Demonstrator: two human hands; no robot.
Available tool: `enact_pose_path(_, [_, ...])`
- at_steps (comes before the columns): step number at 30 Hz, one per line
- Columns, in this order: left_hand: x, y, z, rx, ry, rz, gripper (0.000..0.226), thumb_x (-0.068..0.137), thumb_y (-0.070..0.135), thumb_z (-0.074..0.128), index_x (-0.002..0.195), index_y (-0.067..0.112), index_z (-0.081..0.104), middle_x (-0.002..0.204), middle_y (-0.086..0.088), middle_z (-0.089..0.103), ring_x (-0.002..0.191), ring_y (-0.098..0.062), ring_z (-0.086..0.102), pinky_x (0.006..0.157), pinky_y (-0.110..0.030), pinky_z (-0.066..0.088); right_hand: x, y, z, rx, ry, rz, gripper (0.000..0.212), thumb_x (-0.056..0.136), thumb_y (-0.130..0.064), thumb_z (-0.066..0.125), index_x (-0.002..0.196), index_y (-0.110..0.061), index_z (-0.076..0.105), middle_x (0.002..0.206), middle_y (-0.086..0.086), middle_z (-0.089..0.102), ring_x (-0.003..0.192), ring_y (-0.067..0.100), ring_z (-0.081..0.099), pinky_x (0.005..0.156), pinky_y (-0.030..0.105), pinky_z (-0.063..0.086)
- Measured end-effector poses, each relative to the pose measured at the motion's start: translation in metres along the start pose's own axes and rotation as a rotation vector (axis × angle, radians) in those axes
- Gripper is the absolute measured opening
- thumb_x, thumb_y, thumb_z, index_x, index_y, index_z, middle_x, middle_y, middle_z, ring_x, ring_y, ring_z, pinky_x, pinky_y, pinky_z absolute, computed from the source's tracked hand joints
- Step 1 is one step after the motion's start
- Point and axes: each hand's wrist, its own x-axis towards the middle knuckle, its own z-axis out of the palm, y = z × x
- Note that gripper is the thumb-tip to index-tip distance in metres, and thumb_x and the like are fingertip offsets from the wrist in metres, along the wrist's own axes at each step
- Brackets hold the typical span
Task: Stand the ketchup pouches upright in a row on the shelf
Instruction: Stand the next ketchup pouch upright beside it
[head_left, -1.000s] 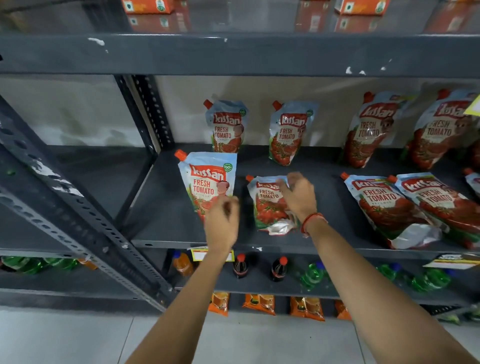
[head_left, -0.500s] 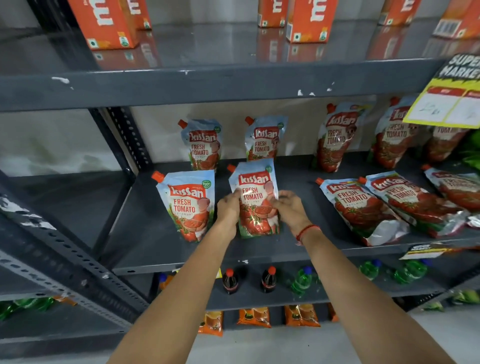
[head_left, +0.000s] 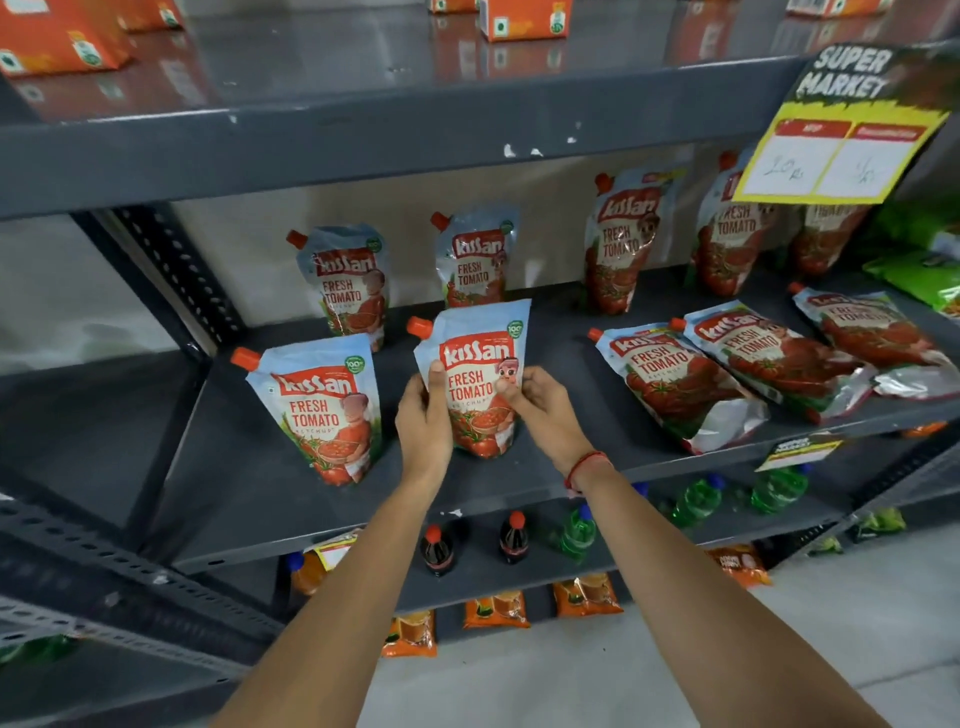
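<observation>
A ketchup pouch (head_left: 475, 364) with an orange cap stands upright near the front of the dark grey shelf (head_left: 249, 483). My left hand (head_left: 423, 421) grips its left edge and my right hand (head_left: 545, 410) grips its right edge. To its left another pouch (head_left: 322, 410) stands upright on its own. Behind them two pouches (head_left: 348, 283) (head_left: 475, 260) stand at the back wall, and further right more pouches (head_left: 621, 239) lean against it. Three pouches lie flat at the right: the nearest (head_left: 675, 384), the middle (head_left: 769, 358) and the far one (head_left: 878, 332).
A yellow price sign (head_left: 841, 140) hangs from the upper shelf at the right. Orange cartons (head_left: 524, 18) sit on the shelf above. Dark and green bottles (head_left: 514, 538) stand on the shelf below. A slanted steel upright (head_left: 176, 270) bounds the shelf on the left.
The pouch that lay flat under my right hand a second ago now stands upright between both hands. My left hand moved from the left pouch to this one. The view has tilted up and right.
</observation>
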Motion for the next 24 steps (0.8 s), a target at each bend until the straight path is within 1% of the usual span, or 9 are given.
enact_pose_path(4, [-0.012, -0.003, 0.005, 0.073, 0.052, -0.058, 0.036, 0.093, 0.049, 0.036, 0.105, 0.019, 0.052, 0.104, 0.002, 0.06, 0.091, -0.009, 0.057, 0.075, -0.018, 0.044, -0.006, -0.004, -0.014, -0.135, -0.062, -0.021, 0.035, 0.086, -0.025, 0.066, 0.102, 0.004, 0.055, 0.094, 0.002, 0.069, 0.087, 0.01, 0.067, 0.073, 0.015, 0.056])
enact_pose_path(6, [-0.018, -0.011, 0.01, 0.112, 0.153, -0.059, 0.047, 0.09, 0.054, 0.039, 0.107, 0.012, 0.052, 0.112, -0.004, 0.06, 0.101, -0.017, 0.056, 0.084, -0.028, 0.045, -0.007, -0.007, -0.029, -0.308, -0.126, -0.064, 0.036, 0.082, -0.027, 0.069, 0.106, -0.002, 0.058, 0.09, -0.003, 0.065, 0.082, 0.002, 0.061, 0.071, 0.007, 0.05])
enact_pose_path(8, [-0.032, -0.018, 0.021, 0.147, 0.325, 0.026, 0.057, 0.088, 0.052, 0.047, 0.112, 0.001, 0.049, 0.117, -0.016, 0.054, 0.105, -0.024, 0.055, 0.088, -0.035, 0.047, -0.005, -0.013, -0.05, -0.437, -0.161, -0.109, 0.041, 0.08, -0.03, 0.072, 0.112, -0.008, 0.059, 0.099, 0.002, 0.064, 0.089, 0.008, 0.059, 0.079, 0.014, 0.051])
enact_pose_path(10, [-0.057, -0.019, 0.043, 0.226, 0.459, 0.15, 0.048, 0.091, 0.037, 0.051, 0.118, -0.001, 0.044, 0.115, -0.017, 0.045, 0.101, -0.02, 0.049, 0.085, -0.025, 0.041, -0.002, -0.022, -0.074, -0.505, -0.123, -0.154, 0.039, 0.081, -0.029, 0.07, 0.113, -0.009, 0.06, 0.107, 0.007, 0.065, 0.096, 0.013, 0.059, 0.085, 0.026, 0.051])
enact_pose_path(13, [-0.084, -0.011, 0.095, 0.308, 0.264, 0.319, 0.035, 0.092, 0.032, 0.048, 0.117, 0.008, 0.044, 0.11, -0.002, 0.041, 0.098, -0.006, 0.045, 0.082, -0.018, 0.036, 0.007, -0.038, -0.118, -0.613, 0.01, -0.248, 0.029, 0.085, -0.026, 0.065, 0.108, -0.008, 0.063, 0.107, 0.011, 0.066, 0.098, 0.019, 0.061, 0.089, 0.031, 0.05])
enact_pose_path(15, [-0.081, -0.005, 0.122, 0.324, 0.101, 0.348, 0.032, 0.092, 0.029, 0.05, 0.116, 0.008, 0.048, 0.108, -0.003, 0.044, 0.089, 0.01, 0.046, 0.079, -0.008, 0.035, 0.017, -0.05, -0.142, -0.723, 0.1, -0.269, 0.026, 0.086, -0.023, 0.063, 0.105, -0.005, 0.064, 0.107, 0.014, 0.067, 0.101, 0.026, 0.062, 0.089, 0.033, 0.048])
enact_pose_path(18, [-0.058, 0.01, 0.163, 0.34, 0.018, 0.145, 0.035, 0.093, 0.025, 0.05, 0.121, 0.004, 0.049, 0.116, -0.012, 0.047, 0.082, 0.004, 0.048, 0.072, 0.003, 0.03, 0.034, -0.054, -0.185, -0.962, 0.126, -0.034, 0.035, 0.087, -0.026, 0.059, 0.114, -0.002, 0.059, 0.117, 0.021, 0.063, 0.111, 0.036, 0.057, 0.093, 0.039, 0.047])
enact_pose_path(21, [-0.036, 0.008, 0.194, 0.364, -0.021, -0.153, 0.042, 0.094, 0.032, 0.045, 0.127, 0.005, 0.045, 0.13, -0.016, 0.049, 0.112, -0.024, 0.05, 0.092, -0.024, 0.036, 0.033, -0.037, -0.214, -1.146, 0.057, 0.19, 0.054, 0.086, -0.038, 0.059, 0.126, -0.004, 0.049, 0.13, 0.022, 0.055, 0.121, 0.039, 0.049, 0.101, 0.043, 0.041])
enact_pose_path(24, [-0.037, -0.001, 0.219, 0.375, -0.049, -0.283, 0.042, 0.096, 0.033, 0.039, 0.124, 0.003, 0.047, 0.131, -0.02, 0.053, 0.122, -0.035, 0.048, 0.097, -0.035, 0.037, 0.024, -0.021, -0.213, -1.092, 0.045, 0.169, 0.061, 0.079, -0.042, 0.065, 0.128, -0.011, 0.05, 0.137, 0.021, 0.046, 0.129, 0.041, 0.037, 0.106, 0.047, 0.037])
